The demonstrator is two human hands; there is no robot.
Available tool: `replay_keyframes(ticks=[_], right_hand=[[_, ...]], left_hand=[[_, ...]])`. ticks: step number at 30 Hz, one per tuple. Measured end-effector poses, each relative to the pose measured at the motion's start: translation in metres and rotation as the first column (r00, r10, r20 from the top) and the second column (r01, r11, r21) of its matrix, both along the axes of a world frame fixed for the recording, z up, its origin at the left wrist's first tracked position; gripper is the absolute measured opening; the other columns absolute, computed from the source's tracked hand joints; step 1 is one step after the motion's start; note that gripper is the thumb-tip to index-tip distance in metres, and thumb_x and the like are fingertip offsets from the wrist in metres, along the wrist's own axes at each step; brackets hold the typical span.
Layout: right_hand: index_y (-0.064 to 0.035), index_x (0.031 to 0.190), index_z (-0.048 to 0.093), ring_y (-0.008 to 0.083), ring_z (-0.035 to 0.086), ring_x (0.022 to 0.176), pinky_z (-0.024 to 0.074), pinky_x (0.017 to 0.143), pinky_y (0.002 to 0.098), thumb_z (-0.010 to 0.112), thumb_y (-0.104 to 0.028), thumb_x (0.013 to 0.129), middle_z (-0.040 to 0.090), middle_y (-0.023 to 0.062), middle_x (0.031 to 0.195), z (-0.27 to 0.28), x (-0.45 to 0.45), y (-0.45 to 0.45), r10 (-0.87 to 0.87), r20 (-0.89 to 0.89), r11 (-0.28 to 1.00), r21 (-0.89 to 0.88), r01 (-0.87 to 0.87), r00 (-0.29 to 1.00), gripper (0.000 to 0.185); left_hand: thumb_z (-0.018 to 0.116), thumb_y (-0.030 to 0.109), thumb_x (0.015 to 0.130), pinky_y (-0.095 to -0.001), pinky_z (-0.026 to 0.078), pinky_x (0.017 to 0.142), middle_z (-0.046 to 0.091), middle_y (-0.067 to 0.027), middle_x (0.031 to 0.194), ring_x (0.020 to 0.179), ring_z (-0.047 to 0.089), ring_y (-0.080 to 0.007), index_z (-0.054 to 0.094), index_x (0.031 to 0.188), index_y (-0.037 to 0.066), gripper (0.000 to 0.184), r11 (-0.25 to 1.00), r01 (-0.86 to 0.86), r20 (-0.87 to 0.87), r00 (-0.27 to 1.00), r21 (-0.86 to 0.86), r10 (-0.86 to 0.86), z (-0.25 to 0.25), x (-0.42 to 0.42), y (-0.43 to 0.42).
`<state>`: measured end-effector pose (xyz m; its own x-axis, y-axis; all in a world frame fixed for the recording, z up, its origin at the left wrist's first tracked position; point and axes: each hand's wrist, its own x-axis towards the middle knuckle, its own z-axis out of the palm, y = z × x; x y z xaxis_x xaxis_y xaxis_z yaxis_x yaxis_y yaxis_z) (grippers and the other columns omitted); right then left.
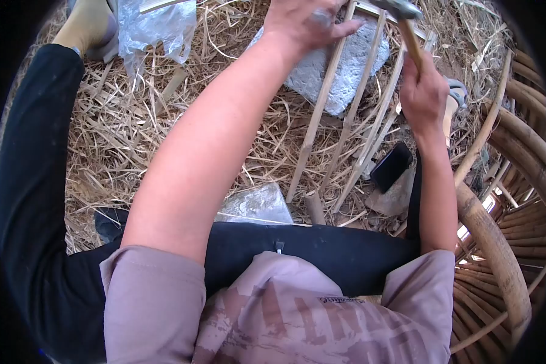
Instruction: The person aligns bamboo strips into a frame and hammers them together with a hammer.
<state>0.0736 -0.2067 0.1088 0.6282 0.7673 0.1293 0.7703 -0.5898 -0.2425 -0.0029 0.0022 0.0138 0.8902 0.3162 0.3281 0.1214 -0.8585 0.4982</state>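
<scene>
My right hand (424, 91) is closed round the wooden handle of a hammer (401, 10), whose metal head is at the top edge. My left hand (309, 23) is at the top, over the flat stone (346, 70) and beside the upper ends of the bamboo strips (318, 112). Its thumb reaches across one strip; the other fingers are partly cut off by the frame edge, and what they hold cannot be made out. Several strips run down from the stone toward my lap, roughly side by side.
Curved bamboo framework (494, 242) stands at the right. A dark phone (390, 167) lies on a stone near my right leg. Another pale block (258, 203) sits before my lap. Plastic bag (158, 30) lies at upper left, and shavings (121, 139) cover the ground.
</scene>
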Motion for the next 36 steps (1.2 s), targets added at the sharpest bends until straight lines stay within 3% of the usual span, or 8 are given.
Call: replay_keyframes(ticks=[3,11,21,24,27,32,35,36], right_hand=[[-0.0048,0.096,0.059,0.0439,0.064,0.063,0.0483,0.055,0.0506,0.062,-0.023,0.101,0.062,0.0226,0.067,0.0,-0.01,0.003,-0.004,-0.066,0.991,0.132,0.013,0.998,0.02],[-0.0055,0.1,0.062,0.0402,0.064,0.062,0.0486,0.055,0.0476,0.064,-0.024,0.1,0.063,0.0193,0.07,0.01,-0.007,0.0,-0.01,-0.037,0.999,0.042,0.012,0.999,0.019],[-0.0123,0.094,0.059,0.0288,0.065,0.058,0.0496,0.052,0.0413,0.068,-0.03,0.097,0.064,0.0059,0.071,0.021,0.028,0.001,0.39,0.13,0.889,-0.314,-0.335,0.912,0.02],[-0.0122,0.093,0.059,0.0276,0.065,0.057,0.0504,0.052,0.0393,0.069,-0.029,0.096,0.064,0.0049,0.073,0.015,0.032,0.001,0.189,0.202,0.924,-0.367,-0.105,0.961,0.02],[-0.0125,0.093,0.061,0.0266,0.064,0.057,0.0512,0.052,0.0377,0.07,-0.027,0.095,0.065,0.0045,0.073,0.026,0.038,0.001,0.252,0.27,0.96,-0.193,-0.205,0.929,0.017],[-0.015,0.097,0.064,0.0233,0.063,0.054,0.0514,0.051,0.0363,0.069,-0.026,0.095,0.064,0.0039,0.071,0.031,0.043,-0.003,0.529,0.262,0.846,-0.239,-0.477,0.807,0.012],[-0.0144,0.097,0.062,0.0255,0.064,0.054,0.0517,0.051,0.0383,0.066,-0.027,0.098,0.064,0.0059,0.07,0.017,0.037,-0.003,0.304,0.181,0.869,-0.455,-0.195,0.935,0.014],[-0.0129,0.097,0.06,0.0275,0.065,0.055,0.0518,0.051,0.0412,0.063,-0.031,0.101,0.065,0.0077,0.068,0.013,0.041,-0.003,0.23,0.213,0.927,-0.345,-0.147,0.95,0.019]], left_hand=[[0.069,0.054,0.088,-0.0615,0.027,0.113,0.053,-0.0182,0.146,0.138,0.046,-0.035,0.064,0.138,0.015,0.064,0.999,-0.006,-0.003,1.0,-0.034,0.006,0.005,-0.005,-0.004],[0.07,0.051,0.087,-0.0594,0.031,0.111,0.055,-0.0177,0.145,0.136,0.049,-0.0339,0.064,0.138,0.016,0.062,1.0,0.003,0.005,1.0,-0.018,-0.003,0.002,-0.003,-0.002],[0.066,0.054,0.09,-0.0663,0.03,0.111,0.055,-0.0189,0.146,0.136,0.049,-0.036,0.063,0.139,0.016,0.062,0.999,-0.025,0.062,0.998,0.037,0.022,-0.012,0.002,-0.002],[0.066,0.054,0.09,-0.0668,0.028,0.113,0.053,-0.019,0.149,0.138,0.048,-0.0363,0.062,0.14,0.016,0.063,1.0,0.004,-0.001,1.0,0.008,-0.004,-0.001,-0.001,-0.004],[0.064,0.055,0.091,-0.0666,0.025,0.115,0.051,-0.0191,0.151,0.14,0.046,-0.0362,0.062,0.141,0.016,0.062,1.0,0.007,-0.027,1.0,0.004,-0.006,0.006,-0.005,0.0],[0.059,0.057,0.094,-0.0664,0.023,0.117,0.049,-0.0191,0.152,0.142,0.044,-0.0361,0.061,0.142,0.017,0.062,1.0,0.009,0.005,1.0,0.02,-0.009,-0.006,0.0,-0.002],[0.06,0.057,0.094,-0.0658,0.023,0.117,0.05,-0.0193,0.152,0.142,0.044,-0.0363,0.06,0.142,0.017,0.062,1.0,0.002,0.001,1.0,0.023,-0.002,-0.007,0.001,-0.003],[0.06,0.058,0.093,-0.0645,0.024,0.118,0.051,-0.0193,0.151,0.142,0.044,-0.0363,0.06,0.142,0.017,0.064,0.998,-0.031,-0.03,0.999,0.062,0.033,-0.004,0.001,-0.005]])
